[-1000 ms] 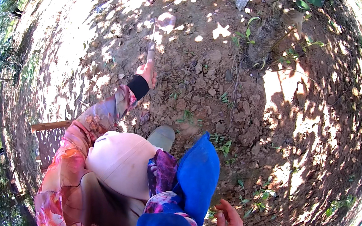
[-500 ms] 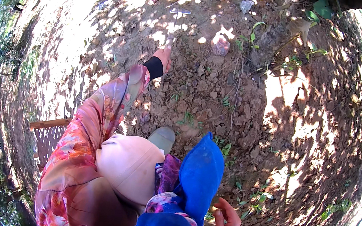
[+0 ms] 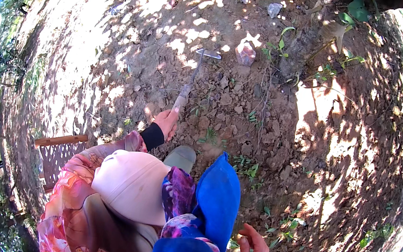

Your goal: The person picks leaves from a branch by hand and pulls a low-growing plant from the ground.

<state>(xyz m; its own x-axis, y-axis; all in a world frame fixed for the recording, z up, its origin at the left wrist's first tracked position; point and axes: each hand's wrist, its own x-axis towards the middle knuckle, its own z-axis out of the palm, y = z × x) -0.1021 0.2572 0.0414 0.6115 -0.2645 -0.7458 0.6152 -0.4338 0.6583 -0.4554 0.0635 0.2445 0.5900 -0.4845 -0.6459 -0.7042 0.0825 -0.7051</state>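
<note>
My left hand (image 3: 164,123), in a floral sleeve with a black cuff, is wrapped round the handle of a small hand hoe (image 3: 183,96). The hoe points away from me. Its narrow metal blade (image 3: 209,54) is at or just above the brown cloddy soil (image 3: 229,109). Close to the blade, on its right, lies a pinkish stone (image 3: 245,53). At the lower right my right hand (image 3: 253,251) hangs over the ground beside the blue cloth (image 3: 219,200). Its fingers are slightly bent, thumb apart, with nothing visible in them.
My boot (image 3: 181,158) stands on the soil by my pink-covered knee (image 3: 131,186). To the left is a wooden-edged thing with a spotted panel (image 3: 60,158). A pale lump (image 3: 274,9) lies farther off, near a trunk base. Small green weeds (image 3: 247,167) grow around.
My left hand has drawn the hoe back toward me, and its blade has come nearer and slightly right. My pink-covered knee has shifted a little left. The right hand stays almost where it was.
</note>
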